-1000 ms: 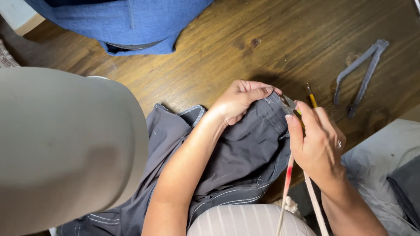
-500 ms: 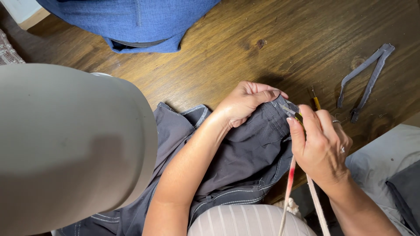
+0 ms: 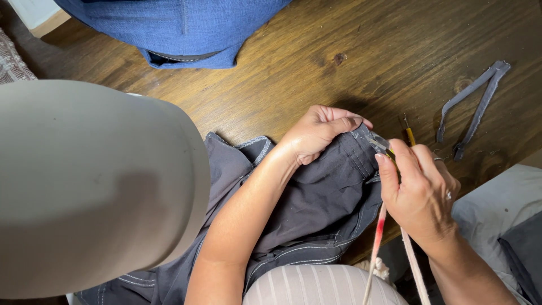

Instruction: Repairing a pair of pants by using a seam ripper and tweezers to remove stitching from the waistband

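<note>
Gripping a fold of the dark grey garment [image 3: 316, 203], the left hand [image 3: 319, 133] is curled shut with its fingers tucked over the stitched waistband edge. The garment lies across the person's lap and spills onto the near edge of the wooden desk [image 3: 316, 62], with white contrast stitching visible along its seams. The right hand [image 3: 420, 192] is closed around a small metal cutting tool [image 3: 379, 144], thumb and fingers pinching it, with the tool tip touching the garment edge just beside the left hand's fingertips. A yellow-handled tool [image 3: 409, 133] lies on the desk directly behind the right hand. Two pale cords [image 3: 395, 248], one marked with a red patch, hang down below the right hand. A grey fabric strip [image 3: 474, 101], bent into a V shape, rests on the desk toward the right edge, well apart from both hands. A blue denim garment [image 3: 169, 28] lies at the far edge of the desk. A large beige rounded object [image 3: 90, 186] fills the left side of the view, near the camera.
</note>
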